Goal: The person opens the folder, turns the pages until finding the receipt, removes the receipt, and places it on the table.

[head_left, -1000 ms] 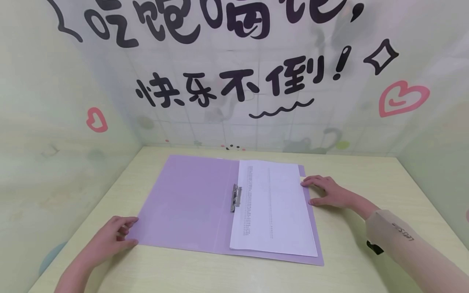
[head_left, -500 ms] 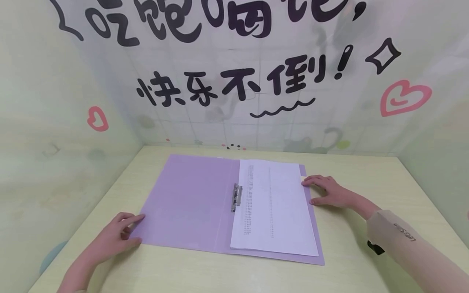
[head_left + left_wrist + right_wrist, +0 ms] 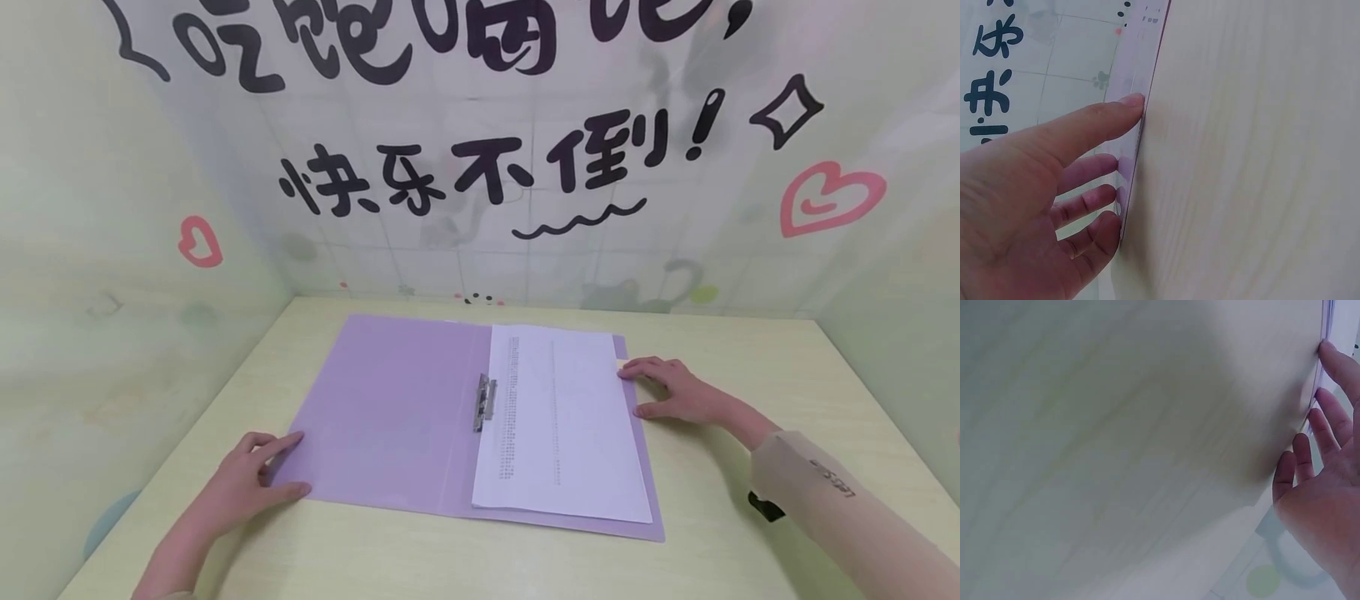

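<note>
1. Pale wall (image 3: 525, 258) at 12 o'clock, marked with black lettering (image 3: 493, 177); wood-grained table (image 3: 360, 550) in front.
2. On the table, near mid-view: purple folder (image 3: 405, 408), lying open and flat, bare half toward 9 o'clock, white printed paper (image 3: 570, 425) on the half toward 3 o'clock.
3. Metal clip (image 3: 483, 404) near the folder's centre, at the paper's 9 o'clock edge; impossible to tell whether clamped on it.
4. Left hand (image 3: 251, 475) at the folder's 8 o'clock corner: fingers loose and spread, tips of thumb and forefinger touching, nothing clenched.
5. Right hand (image 3: 671, 392) at 3 o'clock, below a beige sleeve (image 3: 832, 492) at 4: relaxed, fingertips at the folder's outer edge, not wrapped round it.
6. Judging by looks: light, thin, fairly stiff, hinging at the spine (image 3: 459, 450); smooth, perhaps slippery. Paper soft, easily creased.
7. Best taken, probably, by the outer edges at 9 and 3 o'clock, thumb above, fingers beneath; paper alone better not pinched.
</note>
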`<state>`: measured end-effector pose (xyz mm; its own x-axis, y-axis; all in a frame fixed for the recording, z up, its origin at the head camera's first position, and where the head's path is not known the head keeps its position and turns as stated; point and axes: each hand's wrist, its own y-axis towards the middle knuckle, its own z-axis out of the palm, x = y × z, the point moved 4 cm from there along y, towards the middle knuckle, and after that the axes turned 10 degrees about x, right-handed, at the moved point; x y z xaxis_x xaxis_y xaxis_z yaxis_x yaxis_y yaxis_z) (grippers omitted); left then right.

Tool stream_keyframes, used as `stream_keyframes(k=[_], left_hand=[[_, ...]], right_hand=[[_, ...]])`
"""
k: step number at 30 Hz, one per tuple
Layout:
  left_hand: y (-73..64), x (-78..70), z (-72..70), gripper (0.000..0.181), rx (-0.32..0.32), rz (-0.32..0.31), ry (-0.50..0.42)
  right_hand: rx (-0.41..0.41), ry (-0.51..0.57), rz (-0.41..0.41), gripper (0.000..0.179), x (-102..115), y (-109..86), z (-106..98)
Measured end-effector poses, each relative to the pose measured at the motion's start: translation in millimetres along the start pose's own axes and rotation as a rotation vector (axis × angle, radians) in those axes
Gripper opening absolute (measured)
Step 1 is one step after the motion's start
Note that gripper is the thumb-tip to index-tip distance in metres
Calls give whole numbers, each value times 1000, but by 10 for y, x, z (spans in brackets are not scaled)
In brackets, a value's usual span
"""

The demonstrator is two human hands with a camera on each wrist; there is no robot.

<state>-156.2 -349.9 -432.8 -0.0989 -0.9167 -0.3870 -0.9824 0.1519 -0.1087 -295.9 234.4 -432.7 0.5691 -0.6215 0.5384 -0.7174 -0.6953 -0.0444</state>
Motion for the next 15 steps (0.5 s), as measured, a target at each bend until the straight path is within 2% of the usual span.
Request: stream_keyframes(k=[9, 15], left_hand=[[-21, 2, 9, 78, 11, -28, -17], [-3, -22, -2, 77, 11, -28, -15]], right_hand=[[21, 12, 67, 49, 70, 41, -75], [-46, 14, 150, 40, 58, 133, -181]])
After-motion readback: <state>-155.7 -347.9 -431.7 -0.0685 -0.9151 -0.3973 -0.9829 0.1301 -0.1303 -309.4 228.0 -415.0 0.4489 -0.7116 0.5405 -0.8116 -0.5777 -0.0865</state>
